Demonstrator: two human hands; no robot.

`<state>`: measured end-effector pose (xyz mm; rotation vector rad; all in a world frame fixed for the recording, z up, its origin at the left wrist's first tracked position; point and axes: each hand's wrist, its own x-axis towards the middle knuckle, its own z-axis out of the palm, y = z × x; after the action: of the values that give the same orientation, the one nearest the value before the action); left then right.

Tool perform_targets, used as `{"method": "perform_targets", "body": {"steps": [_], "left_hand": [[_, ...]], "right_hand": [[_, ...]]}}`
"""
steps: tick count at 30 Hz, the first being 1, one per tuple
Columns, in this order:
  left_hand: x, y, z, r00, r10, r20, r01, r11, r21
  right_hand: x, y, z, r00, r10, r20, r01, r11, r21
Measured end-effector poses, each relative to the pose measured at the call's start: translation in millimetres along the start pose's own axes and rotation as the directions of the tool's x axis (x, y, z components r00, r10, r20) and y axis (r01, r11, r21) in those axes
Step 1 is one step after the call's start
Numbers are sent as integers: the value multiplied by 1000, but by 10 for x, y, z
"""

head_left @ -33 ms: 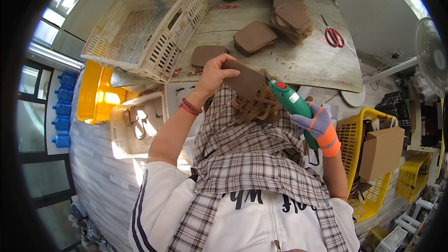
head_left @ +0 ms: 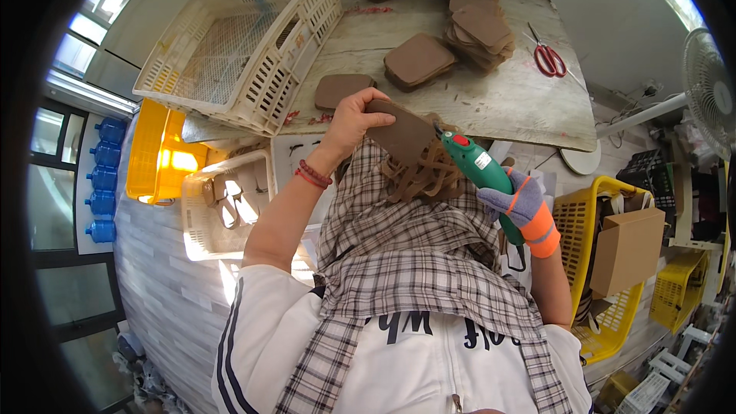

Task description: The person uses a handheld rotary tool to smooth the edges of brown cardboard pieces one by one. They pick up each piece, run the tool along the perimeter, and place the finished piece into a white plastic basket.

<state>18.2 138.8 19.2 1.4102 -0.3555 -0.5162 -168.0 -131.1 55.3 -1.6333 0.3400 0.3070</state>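
Note:
My bare left hand (head_left: 356, 123) pinches a flat brown rounded-corner piece (head_left: 402, 138) above my lap. A grey and orange work glove covers my right hand (head_left: 521, 207), which is wrapped round a green handheld power tool (head_left: 483, 165) with a red switch. The tool's narrow tip is at the right edge of the brown piece; whether they touch I cannot tell. Thin brown offcut strips (head_left: 422, 176) hang in a tangle below the piece, over my plaid apron (head_left: 399, 238). On the table beyond my left hand lies another brown piece (head_left: 343, 90).
Stacks of brown pieces (head_left: 418, 60) stand on the worn table (head_left: 353, 38), with red-handled scissors (head_left: 549, 60) at right. A cream plastic crate (head_left: 261, 69) sits at the table's left. Yellow crates (head_left: 609, 337) flank me, the right one holding a cardboard box (head_left: 627, 249). A white fan (head_left: 709, 92) stands far right.

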Motion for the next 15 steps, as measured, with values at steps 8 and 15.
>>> {"method": "perform_targets", "body": {"steps": [8,15], "left_hand": [[-12,51,16,993,-56,101,45,993,110],[-47,41,159,982,-66,175,33,983,183]], "right_hand": [[22,1,69,999,7,50,-7,1000,8],[62,-49,159,999,-2,47,4,999,-45]]}}
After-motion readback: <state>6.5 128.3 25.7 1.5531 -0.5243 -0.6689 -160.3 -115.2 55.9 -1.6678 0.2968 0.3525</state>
